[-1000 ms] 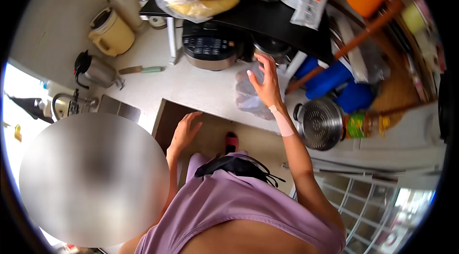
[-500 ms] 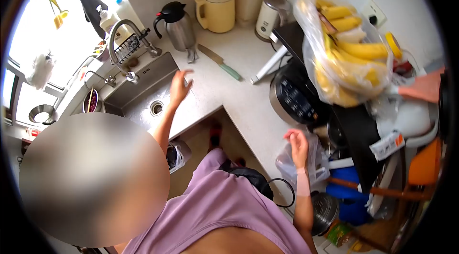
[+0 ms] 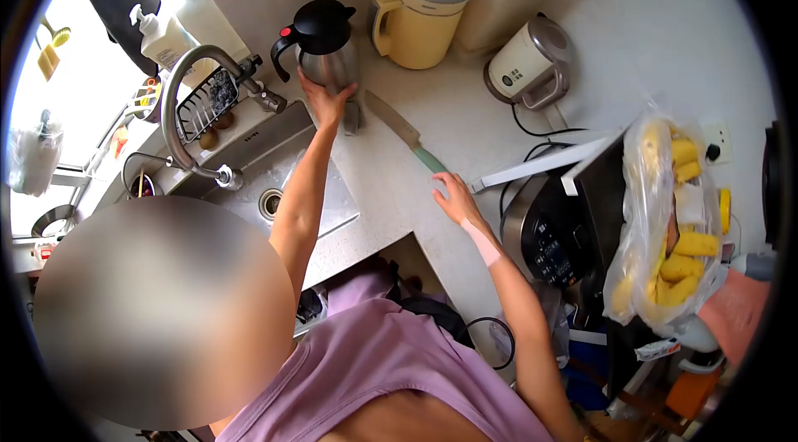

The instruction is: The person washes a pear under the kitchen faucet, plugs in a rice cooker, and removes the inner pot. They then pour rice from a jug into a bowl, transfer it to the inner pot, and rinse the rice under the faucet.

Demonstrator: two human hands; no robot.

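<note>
My left hand [image 3: 326,103] spans the lower body of a steel thermos jug [image 3: 329,68] with a black lid and handle, thumb on one side and fingers on the other. The jug stands on the counter behind the sink corner. A small grey object [image 3: 352,119], whose kind I cannot make out, lies beside that hand. My right hand [image 3: 457,197] is over the counter, its fingers apart and just short of the green handle of a knife [image 3: 406,133]. The knife lies flat, its blade pointing toward the jug.
The steel sink [image 3: 324,201] and its curved faucet [image 3: 173,101] are on the left. A yellow soy milk maker [image 3: 424,22] and a kettle [image 3: 528,64] stand at the back. A cooker [image 3: 544,234] and bagged bananas [image 3: 677,226] are on the right.
My left hand has moved from above the sink's edge onto the jug. My right hand has come up from the plastic bag to the knife's handle end. The view has shifted too.
</note>
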